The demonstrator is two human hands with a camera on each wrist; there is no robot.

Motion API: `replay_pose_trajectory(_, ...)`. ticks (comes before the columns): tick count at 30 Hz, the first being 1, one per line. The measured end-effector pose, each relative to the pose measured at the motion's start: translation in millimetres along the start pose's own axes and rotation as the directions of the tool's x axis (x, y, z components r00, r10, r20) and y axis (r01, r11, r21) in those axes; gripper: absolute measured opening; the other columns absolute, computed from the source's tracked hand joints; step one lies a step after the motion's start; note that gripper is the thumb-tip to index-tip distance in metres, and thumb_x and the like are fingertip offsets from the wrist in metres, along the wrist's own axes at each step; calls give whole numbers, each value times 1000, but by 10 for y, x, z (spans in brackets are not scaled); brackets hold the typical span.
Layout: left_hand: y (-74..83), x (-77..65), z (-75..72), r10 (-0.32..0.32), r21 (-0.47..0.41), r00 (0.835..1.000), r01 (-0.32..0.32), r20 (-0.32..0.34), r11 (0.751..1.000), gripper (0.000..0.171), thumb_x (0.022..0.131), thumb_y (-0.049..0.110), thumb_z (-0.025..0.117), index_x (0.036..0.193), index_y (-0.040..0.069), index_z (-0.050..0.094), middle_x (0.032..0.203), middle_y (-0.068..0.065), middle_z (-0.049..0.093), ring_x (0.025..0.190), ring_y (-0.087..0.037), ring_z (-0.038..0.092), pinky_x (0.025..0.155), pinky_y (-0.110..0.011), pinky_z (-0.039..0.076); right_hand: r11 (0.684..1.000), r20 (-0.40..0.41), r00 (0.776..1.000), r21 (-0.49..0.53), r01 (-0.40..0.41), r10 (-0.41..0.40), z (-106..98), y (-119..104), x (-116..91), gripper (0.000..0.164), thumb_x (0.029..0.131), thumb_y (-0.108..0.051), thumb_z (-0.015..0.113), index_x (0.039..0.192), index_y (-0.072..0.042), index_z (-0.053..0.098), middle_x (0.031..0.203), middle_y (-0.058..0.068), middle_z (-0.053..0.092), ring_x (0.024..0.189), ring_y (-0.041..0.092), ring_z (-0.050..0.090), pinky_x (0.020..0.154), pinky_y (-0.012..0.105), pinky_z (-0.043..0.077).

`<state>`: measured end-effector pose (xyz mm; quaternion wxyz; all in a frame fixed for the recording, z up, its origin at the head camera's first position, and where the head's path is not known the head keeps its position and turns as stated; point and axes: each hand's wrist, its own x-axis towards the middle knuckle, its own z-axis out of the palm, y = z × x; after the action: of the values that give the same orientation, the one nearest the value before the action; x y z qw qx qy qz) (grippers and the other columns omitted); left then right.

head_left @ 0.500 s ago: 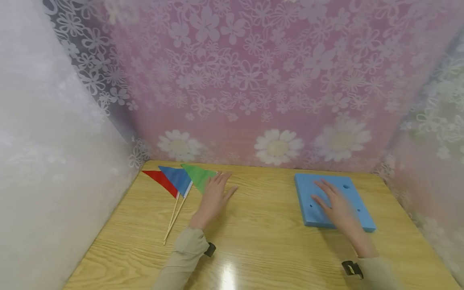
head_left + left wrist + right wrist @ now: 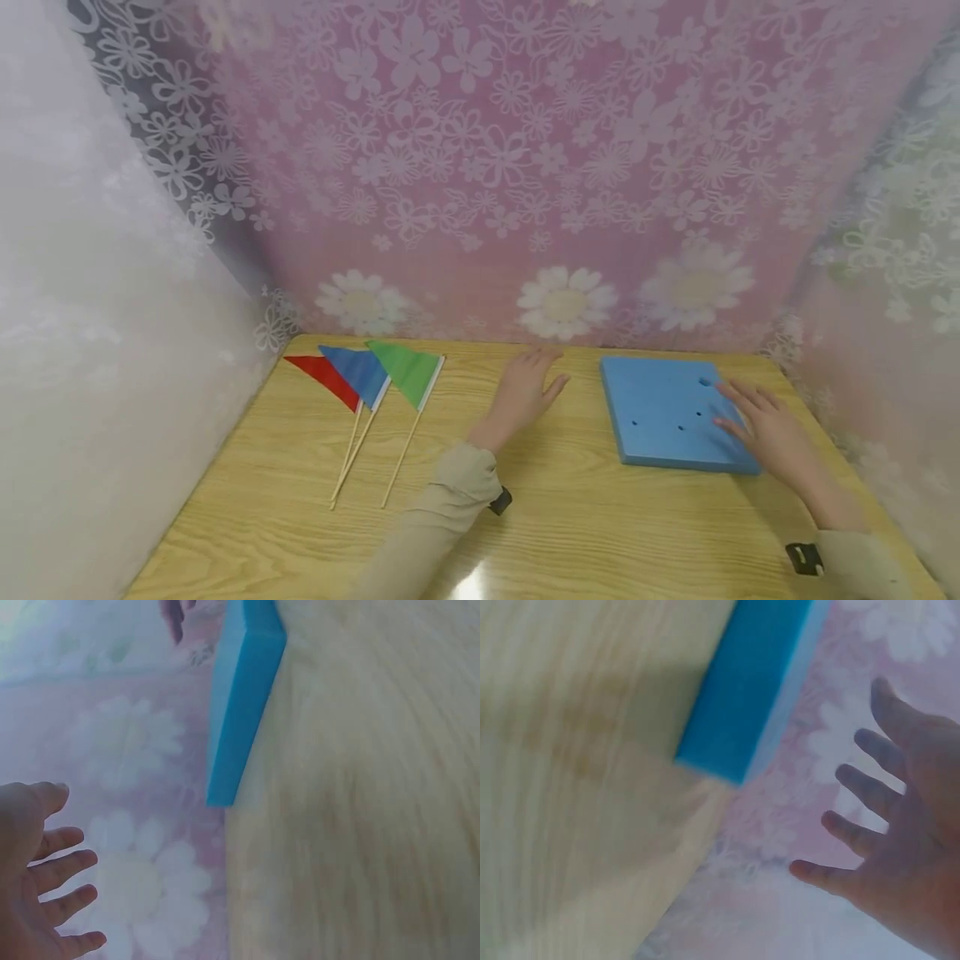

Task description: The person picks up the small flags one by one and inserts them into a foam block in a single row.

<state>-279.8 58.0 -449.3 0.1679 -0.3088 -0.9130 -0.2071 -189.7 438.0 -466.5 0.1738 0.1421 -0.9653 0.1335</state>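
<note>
A blue foam block (image 2: pixel 656 392) with several small holes lies flat on the right part of the table. My right hand (image 2: pixel 776 429) hovers over its right edge, fingers spread and holding nothing. Between the block and the flags, my left hand (image 2: pixel 521 393) is in the air, its fingers extended and free. Three pennants on thin sticks lie on the left: a red flag (image 2: pixel 330 379), a blue flag (image 2: pixel 358 372) and a green flag (image 2: pixel 408 371). The red and blue ones overlap. In the left wrist view, the block's side (image 2: pixel 244 712) stands beyond my spread fingers.
The wooden table (image 2: pixel 555 517) meets a pink flowered curtain (image 2: pixel 480 208) at the back. Pale flowered cloth (image 2: pixel 97 333) hangs at the left, with more cloth on the right side. Dark straps (image 2: pixel 805 558) are worn at both wrists.
My left hand has moved right, away from the green flag, uncovering its stick. My right hand has shifted right from above the block's middle to its right edge.
</note>
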Motion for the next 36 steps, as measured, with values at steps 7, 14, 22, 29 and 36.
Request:
replay_pose_trajectory(7,390,122,432,68,95,974,-90,218,991,54,106,48,49,153,20,46,157,1,45,147,-22,38,120,-46,35,995,236,966,-41,-96,103,39,207,-175,79,100,-40,64,161,-9,25,160,29,25,146,58,11,92,87,22)
replay_pose_trajectory(14,606,135,654,40,68,911,-75,410,995,66,104,59,41,160,26,32,166,6,28,154,-21,22,123,-53,24,988,355,924,6,-152,140,76,234,-255,79,101,-46,59,161,-7,26,164,24,21,151,50,3,97,87,12)
replay_pose_trajectory(22,724,72,667,18,96,882,-72,471,993,70,103,61,38,163,26,24,169,7,18,156,-23,12,125,-56,15,986,365,920,32,-163,140,61,234,-295,78,103,-44,56,163,-12,18,167,20,14,152,49,2,97,87,10)
replay_pose_trajectory(29,718,52,674,6,110,880,-66,475,992,71,103,62,36,163,27,21,169,8,17,157,-23,11,125,-56,13,985,373,916,22,-169,149,71,243,-291,78,104,-45,55,164,-14,15,169,17,9,152,48,-1,97,88,8)
replay_pose_trajectory(36,675,39,655,-11,110,869,-50,494,993,72,103,62,36,163,28,19,169,9,14,157,-23,8,125,-57,12,984,375,912,7,-180,164,109,178,-290,78,103,-47,54,163,-12,18,167,20,14,153,46,-1,98,88,8)
